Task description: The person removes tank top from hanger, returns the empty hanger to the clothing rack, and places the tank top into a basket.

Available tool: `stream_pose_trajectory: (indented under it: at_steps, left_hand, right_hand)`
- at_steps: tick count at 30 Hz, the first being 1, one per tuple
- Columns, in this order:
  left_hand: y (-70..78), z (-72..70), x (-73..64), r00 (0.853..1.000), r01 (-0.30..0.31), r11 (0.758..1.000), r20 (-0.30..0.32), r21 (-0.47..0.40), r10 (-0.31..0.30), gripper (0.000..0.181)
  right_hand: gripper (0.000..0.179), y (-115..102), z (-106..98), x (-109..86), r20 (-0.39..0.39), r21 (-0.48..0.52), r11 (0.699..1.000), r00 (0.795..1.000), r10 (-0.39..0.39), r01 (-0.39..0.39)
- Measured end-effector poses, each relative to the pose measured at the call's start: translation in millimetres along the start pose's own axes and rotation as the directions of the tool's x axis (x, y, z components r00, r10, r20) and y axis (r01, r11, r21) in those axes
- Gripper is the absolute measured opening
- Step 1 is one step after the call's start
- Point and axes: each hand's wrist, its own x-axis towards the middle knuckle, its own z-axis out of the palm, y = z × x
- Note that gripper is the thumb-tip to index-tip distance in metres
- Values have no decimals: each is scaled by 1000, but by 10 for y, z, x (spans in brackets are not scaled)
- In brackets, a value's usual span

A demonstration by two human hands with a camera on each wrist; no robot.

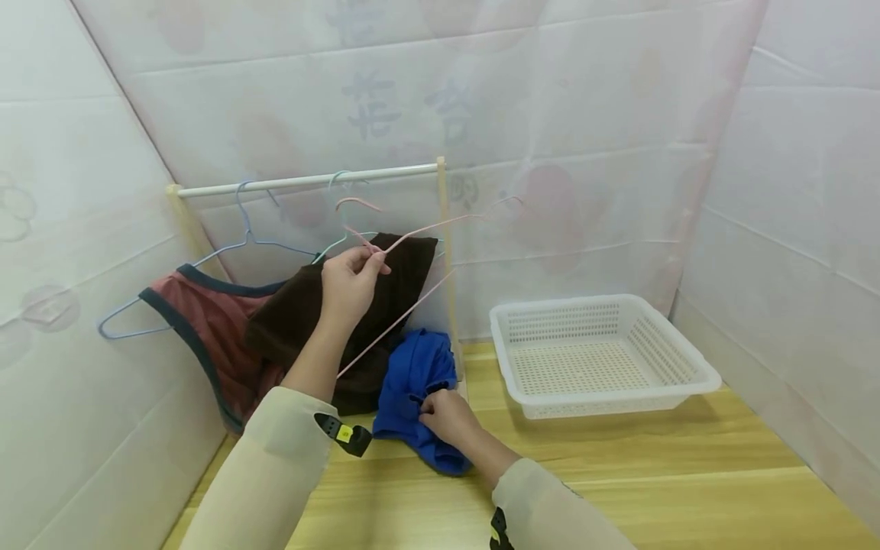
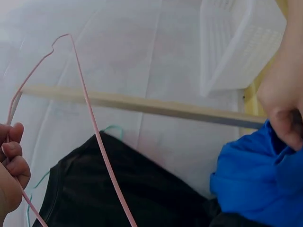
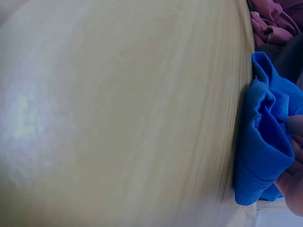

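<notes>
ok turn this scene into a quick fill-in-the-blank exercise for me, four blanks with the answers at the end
1. The hanger in the left hand is ____.
2. The garment that the right hand grips is ____.
3. In the head view, the basket stands to the ____ of the rack.
4. The rack's bar is ____.

Missing words: pink; blue; right; white.
</notes>
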Motion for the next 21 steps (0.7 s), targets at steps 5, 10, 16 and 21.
stream_pose_trajectory:
  at_steps: [5, 10, 16, 21]
  left_hand:
    - [-56, -222, 1, 998, -13, 999, -58, -38, 10, 25]
    - [-118, -475, 17, 992, -2, 999, -129, -44, -4, 25]
    - [-91, -762, 40, 981, 50, 999, -189, 1, -49, 26]
    - [-100, -963, 31, 978, 34, 997, -210, 65, -20, 29]
  right_hand:
    - [5, -1, -1, -2, 3, -1, 1000, 1000, 5, -5]
    - [5, -8, 10, -13, 7, -4, 1000, 1000, 26, -26]
    - [6, -15, 11, -16, 14, 1, 999, 999, 42, -42]
    - [7, 1, 22, -5, 6, 1, 999, 999, 37, -37]
